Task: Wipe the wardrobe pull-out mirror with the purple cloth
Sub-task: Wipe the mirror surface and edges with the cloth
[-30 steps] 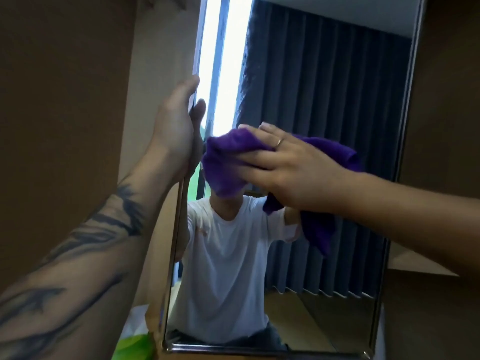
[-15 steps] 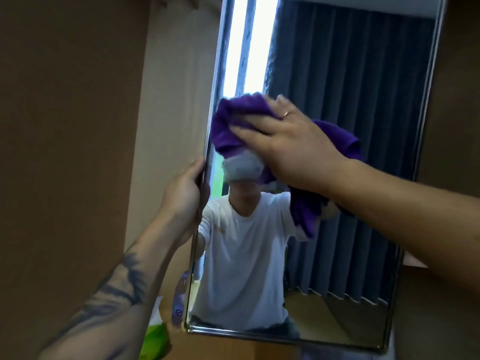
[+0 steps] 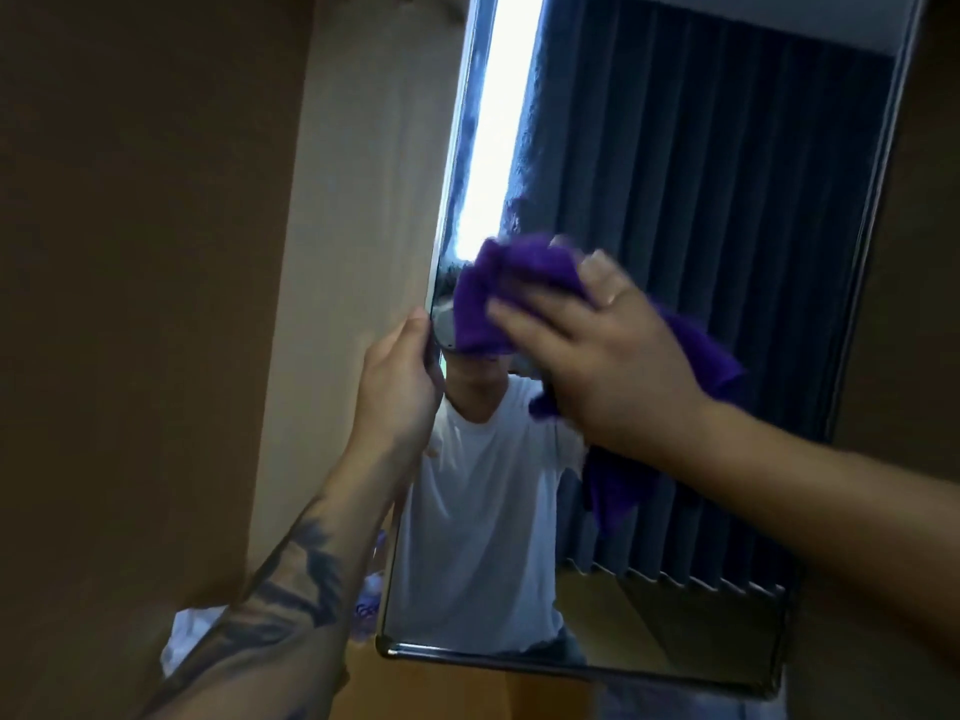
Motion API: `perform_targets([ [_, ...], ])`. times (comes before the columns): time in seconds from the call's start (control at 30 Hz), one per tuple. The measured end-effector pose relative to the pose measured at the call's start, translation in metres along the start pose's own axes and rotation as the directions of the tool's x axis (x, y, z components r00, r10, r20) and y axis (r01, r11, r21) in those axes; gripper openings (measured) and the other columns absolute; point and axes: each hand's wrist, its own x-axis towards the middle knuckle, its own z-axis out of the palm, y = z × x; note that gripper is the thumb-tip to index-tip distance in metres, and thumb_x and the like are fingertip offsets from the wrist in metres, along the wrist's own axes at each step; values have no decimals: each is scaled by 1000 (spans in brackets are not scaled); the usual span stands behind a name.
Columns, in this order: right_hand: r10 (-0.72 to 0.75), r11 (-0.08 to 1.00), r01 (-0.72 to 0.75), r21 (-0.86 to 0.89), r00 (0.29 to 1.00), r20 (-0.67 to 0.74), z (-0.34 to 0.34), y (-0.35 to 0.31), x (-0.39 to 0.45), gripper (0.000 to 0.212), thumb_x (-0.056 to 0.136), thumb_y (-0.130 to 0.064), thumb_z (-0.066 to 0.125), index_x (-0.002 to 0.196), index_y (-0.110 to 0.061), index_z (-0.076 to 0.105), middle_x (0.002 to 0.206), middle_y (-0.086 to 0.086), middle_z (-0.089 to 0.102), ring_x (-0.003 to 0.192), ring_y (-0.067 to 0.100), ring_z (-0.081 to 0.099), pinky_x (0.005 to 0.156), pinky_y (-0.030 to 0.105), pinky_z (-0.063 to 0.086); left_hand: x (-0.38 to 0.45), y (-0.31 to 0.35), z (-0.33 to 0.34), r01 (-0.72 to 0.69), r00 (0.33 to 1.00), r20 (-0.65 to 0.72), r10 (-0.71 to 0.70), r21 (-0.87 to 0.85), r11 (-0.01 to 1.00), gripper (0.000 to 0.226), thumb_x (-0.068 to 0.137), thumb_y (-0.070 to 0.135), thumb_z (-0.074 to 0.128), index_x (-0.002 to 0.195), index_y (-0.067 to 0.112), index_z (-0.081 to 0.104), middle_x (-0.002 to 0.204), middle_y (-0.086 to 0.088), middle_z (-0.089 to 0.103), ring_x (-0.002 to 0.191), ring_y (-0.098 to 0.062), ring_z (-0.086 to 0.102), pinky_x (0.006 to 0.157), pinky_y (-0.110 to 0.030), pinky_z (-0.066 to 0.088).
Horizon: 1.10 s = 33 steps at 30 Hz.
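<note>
right hand, fingers extended flat, presses the purple cloth against the mirror near its left edge, a loose tail hanging lower right. left hand grips that edge, fingers curled round it. wiping judged underway; extent cleaned cannot be told.

Purple cloth bunched (fluffy) against tall framed mirror, left side.

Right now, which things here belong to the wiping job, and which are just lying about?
In the job:
mirror
purple cloth, pressed by the right hand
left hand, gripping the mirror's edge

Lying about:
white crumpled thing, bottom left
wardrobe panel
</note>
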Motion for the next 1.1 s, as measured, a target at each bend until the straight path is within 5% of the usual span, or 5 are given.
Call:
perform_targets([
  [0.33,205,979,-206,-3,978,-47,-1,22,21,54,95,-24,58,148,-14,57,155,13,51,138,50,48,118,64,29,2,-5,-2,-29,999,-40,30,35,999,54,80,56,54,71,3,48,65,-23,35,58,-26,36,52,-34,29],
  [0.5,-279,960,279,3,958,72,-4,5,12,62,88,-28,74,148,-19,58,151,9,57,146,44,42,120,62,32,7,-10,-1,-73,997,8,74,-109,991,34,95,39,56,73,24,77,76,-3,66,76,-18,57,70,-33,47],
  [0.67,189,980,-193,-49,978,-84,1,13,37,58,90,-25,73,146,-17,60,153,10,55,137,46,50,119,62,31,5,-13,-2,-75,997,-8,74,-125,989,50,100,47,51,59,31,73,64,13,63,62,-1,59,63,-14,47],
  [0.83,-345,939,344,26,937,64,-2,-9,7,57,91,-27,61,147,-19,58,148,8,59,147,43,40,121,59,32,2,-8,-3,60,998,38,-51,-269,961,71,109,55,39,127,-9,64,130,-34,64,126,-45,61,115,-54,44],
  [1.1,50,999,-50,7,999,-8,-3,6,-7,64,92,-25,71,152,-16,52,157,11,49,147,48,38,120,65,27,3,-10,-6,58,998,-28,-63,-157,986,52,77,77,60,59,30,53,65,1,41,63,-18,39,58,-33,31],
])
